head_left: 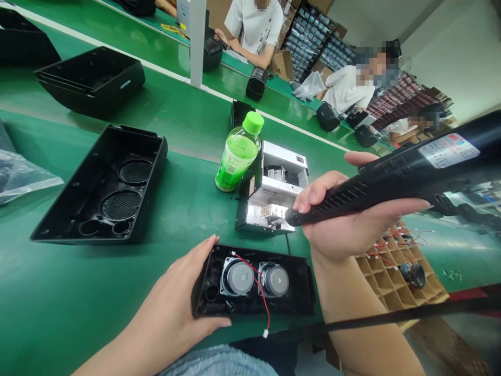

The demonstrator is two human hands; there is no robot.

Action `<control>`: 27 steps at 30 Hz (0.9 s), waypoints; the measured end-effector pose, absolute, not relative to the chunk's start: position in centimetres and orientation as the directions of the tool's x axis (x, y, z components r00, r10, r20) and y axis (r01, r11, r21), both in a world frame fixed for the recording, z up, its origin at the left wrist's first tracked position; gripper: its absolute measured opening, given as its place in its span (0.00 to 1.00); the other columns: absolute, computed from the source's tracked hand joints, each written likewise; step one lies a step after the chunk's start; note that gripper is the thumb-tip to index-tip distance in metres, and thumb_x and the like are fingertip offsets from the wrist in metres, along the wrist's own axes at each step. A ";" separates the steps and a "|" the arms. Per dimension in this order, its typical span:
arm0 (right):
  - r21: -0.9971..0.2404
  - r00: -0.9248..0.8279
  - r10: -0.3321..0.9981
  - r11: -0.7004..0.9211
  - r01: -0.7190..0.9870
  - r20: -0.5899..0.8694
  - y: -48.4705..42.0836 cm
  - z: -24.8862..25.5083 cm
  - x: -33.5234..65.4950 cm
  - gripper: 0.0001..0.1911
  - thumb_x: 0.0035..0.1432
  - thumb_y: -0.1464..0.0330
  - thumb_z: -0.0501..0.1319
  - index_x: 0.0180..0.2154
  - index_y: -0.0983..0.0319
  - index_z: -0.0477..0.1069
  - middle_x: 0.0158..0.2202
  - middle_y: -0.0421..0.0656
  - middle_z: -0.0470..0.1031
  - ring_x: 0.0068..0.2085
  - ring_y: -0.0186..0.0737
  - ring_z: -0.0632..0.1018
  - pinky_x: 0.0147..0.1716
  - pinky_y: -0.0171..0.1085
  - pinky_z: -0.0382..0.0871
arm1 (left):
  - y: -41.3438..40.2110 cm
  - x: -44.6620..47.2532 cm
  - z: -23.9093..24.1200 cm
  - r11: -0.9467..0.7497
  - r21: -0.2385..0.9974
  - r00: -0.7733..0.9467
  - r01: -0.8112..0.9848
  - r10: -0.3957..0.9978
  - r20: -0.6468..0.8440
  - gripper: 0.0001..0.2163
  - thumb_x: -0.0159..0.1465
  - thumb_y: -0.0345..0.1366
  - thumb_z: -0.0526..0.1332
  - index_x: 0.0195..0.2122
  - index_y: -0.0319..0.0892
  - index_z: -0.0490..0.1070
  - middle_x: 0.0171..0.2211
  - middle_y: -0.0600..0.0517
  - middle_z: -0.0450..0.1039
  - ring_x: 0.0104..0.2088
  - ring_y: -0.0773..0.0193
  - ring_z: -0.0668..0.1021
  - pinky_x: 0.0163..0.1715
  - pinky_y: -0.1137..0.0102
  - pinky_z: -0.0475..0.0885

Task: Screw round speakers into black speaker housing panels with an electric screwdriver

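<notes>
My left hand [188,292] grips the left end of a black speaker housing [301,287], thumb on the near side and fingers on the far side. Inside the housing sit two round speaker drivers [240,278], and a red wire [267,302] with white connectors runs across them. Wrapped in my right hand [336,224] is a black electric screwdriver [376,183], tilted, its nose at the front of a screw feeder [279,190] with white and black panels. Whether its bit touches a screw there cannot be made out.
Left of the feeder stands a green-capped bottle [237,154]. Another open housing [99,193] lies further left, near a plastic bag [23,175]. A cardboard divider box [387,277] holds drivers at right. Beyond, a conveyor carries a housing [94,81]; people [254,26] sit across it.
</notes>
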State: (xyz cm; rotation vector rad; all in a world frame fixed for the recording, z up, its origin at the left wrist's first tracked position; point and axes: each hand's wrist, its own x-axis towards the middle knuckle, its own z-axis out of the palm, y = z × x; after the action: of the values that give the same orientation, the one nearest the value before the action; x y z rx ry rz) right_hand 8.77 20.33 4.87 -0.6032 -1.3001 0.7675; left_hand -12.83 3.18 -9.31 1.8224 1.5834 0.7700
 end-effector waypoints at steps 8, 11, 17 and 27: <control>-0.786 0.085 0.795 0.607 -0.120 0.601 20.4 4.6 8.2 0.35 0.66 0.33 0.49 0.47 0.55 0.73 0.18 0.32 0.68 0.14 0.37 0.68 0.11 0.37 0.62 | 3.0 -12.4 -8.4 -0.073 0.781 0.098 0.620 0.995 0.015 0.61 0.56 0.41 0.81 0.81 0.64 0.40 0.78 0.49 0.62 0.74 0.38 0.70 0.71 0.41 0.71; -0.784 0.096 0.792 0.610 -0.111 0.603 20.4 4.8 8.0 0.38 0.64 0.32 0.51 0.52 0.56 0.73 0.18 0.31 0.69 0.14 0.37 0.68 0.12 0.38 0.61 | 3.1 -12.4 -8.6 -0.088 0.774 0.099 0.628 0.995 0.033 0.61 0.56 0.41 0.81 0.81 0.63 0.39 0.78 0.47 0.61 0.74 0.37 0.69 0.71 0.41 0.71; -0.806 0.133 0.818 0.575 -0.140 0.560 19.6 4.4 8.2 0.39 0.64 0.32 0.53 0.57 0.56 0.71 0.19 0.31 0.70 0.15 0.37 0.68 0.13 0.37 0.60 | 3.3 -12.6 -9.5 -0.118 0.764 0.113 0.634 0.992 0.060 0.62 0.56 0.45 0.81 0.81 0.63 0.38 0.79 0.47 0.60 0.74 0.37 0.70 0.70 0.42 0.73; -0.845 0.022 0.883 0.455 -0.281 0.469 12.7 7.6 8.9 0.32 0.63 0.34 0.59 0.53 0.48 0.79 0.20 0.35 0.74 0.16 0.37 0.70 0.18 0.39 0.70 | 3.3 -12.6 -9.3 -0.138 0.779 0.147 0.611 0.987 0.060 0.63 0.55 0.45 0.82 0.81 0.63 0.37 0.79 0.46 0.58 0.75 0.38 0.68 0.72 0.41 0.70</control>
State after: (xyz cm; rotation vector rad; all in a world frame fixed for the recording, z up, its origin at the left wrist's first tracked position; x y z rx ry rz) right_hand 8.87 12.71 7.60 -0.6285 -1.2267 1.0004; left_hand -12.57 3.30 -9.25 1.8248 1.5280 0.8004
